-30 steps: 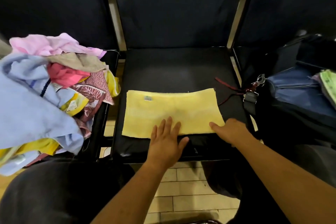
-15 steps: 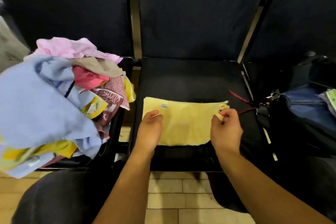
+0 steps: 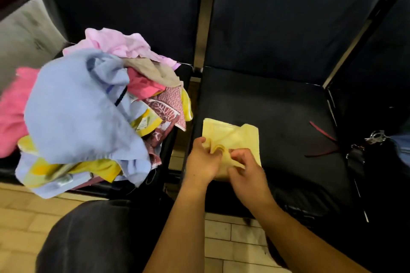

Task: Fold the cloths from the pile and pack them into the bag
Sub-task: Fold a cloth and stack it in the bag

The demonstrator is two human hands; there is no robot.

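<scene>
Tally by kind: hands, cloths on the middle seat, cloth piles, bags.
Cloths on the middle seat: 1, the yellow cloth
Hands: 2, left hand and right hand, both gripping it
Cloth piles: 1, the pile
Bags: 1, the bag at the right edge
Total: 5

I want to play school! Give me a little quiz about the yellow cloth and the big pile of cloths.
1. True or false: the yellow cloth lies on the black seat.
2. How many hands hold the yellow cloth? A: none. B: one. C: two.
3. Fill the gap: the pile of cloths sits on the person's ____ side of the yellow cloth.

Key
1. True. It rests near the front of the seat.
2. C. The left hand and the right hand both pinch it with curled fingers.
3. Left. The pile is heaped on the next seat over.
</scene>
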